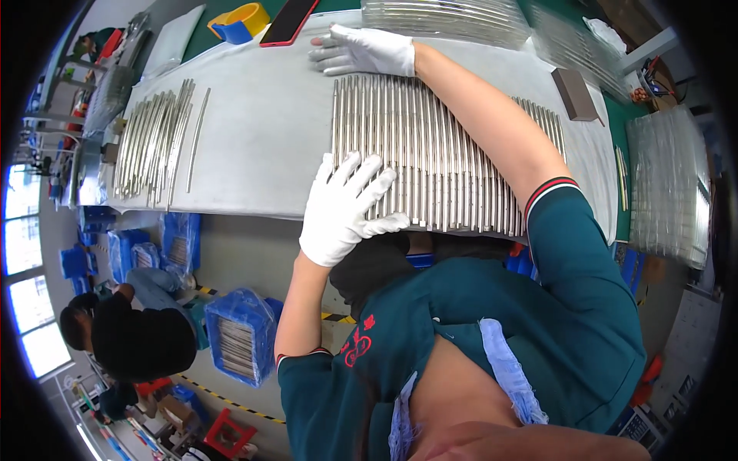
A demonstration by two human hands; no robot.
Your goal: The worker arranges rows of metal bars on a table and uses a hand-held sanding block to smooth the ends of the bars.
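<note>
Hiding parts of metal rods (pixel 416 146), the splayed left hand (pixel 340 209) lies apart from the straight-fingered right hand (pixel 377 52).

- Bright, fairly even light covers the white cloth (pixel 257 146), with only soft shadows.
- The far-left window (pixel 44 346) is blown out, fringed with blue.
- Narrow highlights streak the metal rods (pixel 384 131); glare flecks the clear plastic trays (pixel 446 19).
- Fisheye distortion bends edges toward a black rim.

I see open lane left of centre over white cloth (pixel 257 146), between loose rods (pixel 156 138) and rod row (pixel 438 154); right hand (pixel 373 52) blocks upper centre, left hand (pixel 340 213) centre.
</note>
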